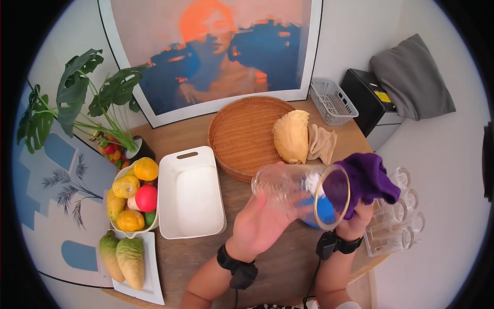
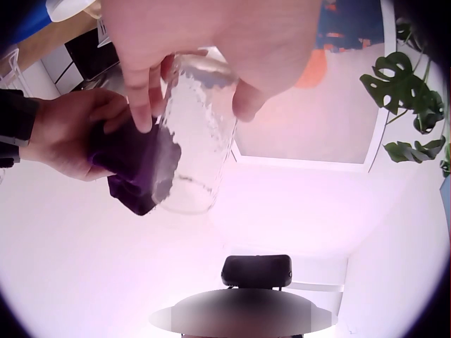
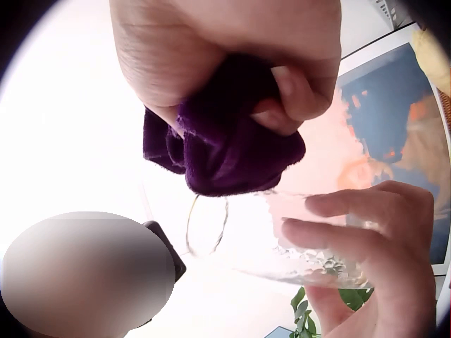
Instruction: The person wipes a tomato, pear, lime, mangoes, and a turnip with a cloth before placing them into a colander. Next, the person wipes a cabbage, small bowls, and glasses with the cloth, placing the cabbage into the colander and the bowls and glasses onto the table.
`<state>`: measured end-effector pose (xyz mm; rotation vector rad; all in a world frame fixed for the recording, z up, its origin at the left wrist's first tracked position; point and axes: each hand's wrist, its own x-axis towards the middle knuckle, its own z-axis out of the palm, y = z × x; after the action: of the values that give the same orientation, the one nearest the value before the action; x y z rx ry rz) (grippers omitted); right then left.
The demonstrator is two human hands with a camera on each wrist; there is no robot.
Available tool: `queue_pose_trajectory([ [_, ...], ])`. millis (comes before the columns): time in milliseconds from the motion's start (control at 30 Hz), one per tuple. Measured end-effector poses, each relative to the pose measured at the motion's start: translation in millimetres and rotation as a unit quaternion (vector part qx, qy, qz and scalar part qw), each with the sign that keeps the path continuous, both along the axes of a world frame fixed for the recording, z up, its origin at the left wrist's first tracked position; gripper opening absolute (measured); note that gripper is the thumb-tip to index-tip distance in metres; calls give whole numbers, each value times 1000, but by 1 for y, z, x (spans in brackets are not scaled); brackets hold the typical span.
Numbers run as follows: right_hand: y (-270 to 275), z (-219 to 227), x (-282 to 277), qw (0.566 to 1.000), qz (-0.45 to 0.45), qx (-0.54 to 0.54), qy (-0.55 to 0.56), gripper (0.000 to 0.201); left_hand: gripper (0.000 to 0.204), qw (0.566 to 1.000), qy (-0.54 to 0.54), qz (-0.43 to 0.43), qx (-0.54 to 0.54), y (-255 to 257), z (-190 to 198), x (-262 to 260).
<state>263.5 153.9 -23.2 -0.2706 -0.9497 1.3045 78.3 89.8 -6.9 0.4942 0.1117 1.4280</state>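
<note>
My left hand (image 1: 265, 221) grips a clear, textured drinking glass (image 1: 275, 185) around its body. The glass lies tilted on its side above the table, its gold-rimmed mouth toward the right. Bunched in my right hand (image 1: 358, 220) is a purple cloth (image 1: 364, 177), with the fingers curled into it in the right wrist view. The cloth (image 2: 130, 165) overlaps the side of the glass (image 2: 201, 151) in the left wrist view. Behind the mouth of the glass a blue thing (image 1: 325, 210) shows through, mostly hidden.
Several clear glasses (image 1: 393, 237) stand on a rack at the right edge. A white bin (image 1: 193, 201), a bowl of fruit (image 1: 135, 234) and a plate of vegetables (image 1: 152, 273) are left. Behind are a wicker tray (image 1: 242, 136), a yellow pouch-like thing (image 1: 291, 136) and a grey basket (image 1: 337, 121).
</note>
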Motion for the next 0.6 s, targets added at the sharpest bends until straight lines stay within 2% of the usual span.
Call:
queue_pose_trajectory([
  [133,7,7,-11,1000,-6,-4,19,44,57,996,17,78,-43,1,6,7],
  [267,6,13,-20,999,5,-20,31,43,54,994,-28,80,-65,2,-4,10],
  [333,4,19,-28,997,-64,-40,15,41,41,992,-122,4,5,4,-15,7],
  [367,4,20,-27,997,-64,-40,14,41,41,992,-123,4,6,5,-18,7],
  [467,7,18,-22,996,-80,1,-32,42,38,993,-113,14,2,6,-19,7],
  [533,9,16,-18,994,-108,6,-13,43,37,994,-17,83,-68,2,-10,6],
  [567,8,17,-18,994,-109,6,-12,43,37,994,-16,83,-68,1,-8,9],
  [600,5,21,-19,989,-145,2,-21,45,44,992,47,102,-60,-2,-6,14],
])
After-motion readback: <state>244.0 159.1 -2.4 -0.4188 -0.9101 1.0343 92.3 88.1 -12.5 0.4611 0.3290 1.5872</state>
